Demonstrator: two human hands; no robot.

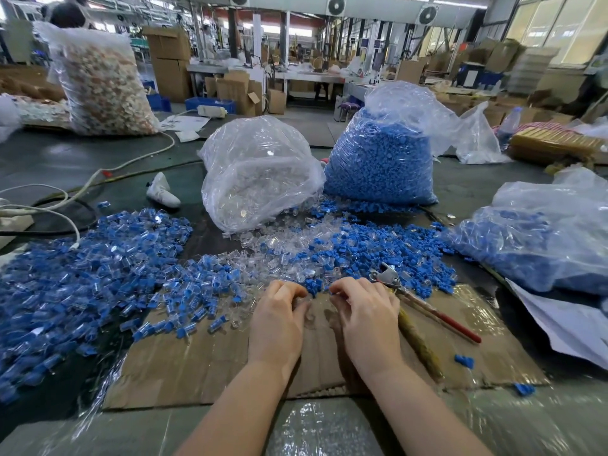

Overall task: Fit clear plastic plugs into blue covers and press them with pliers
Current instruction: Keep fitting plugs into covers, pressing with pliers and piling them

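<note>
both curled hands (325, 311) on creased cardboard (210, 363) beside glossy blue covers (108, 268)

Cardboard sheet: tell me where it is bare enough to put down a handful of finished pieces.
The cardboard is bare between the left hand and its near left corner. A smaller bare patch lies right of the pliers, around one loose blue cover. The far edge is crowded: mixed blue and clear pieces spill onto it.
</note>
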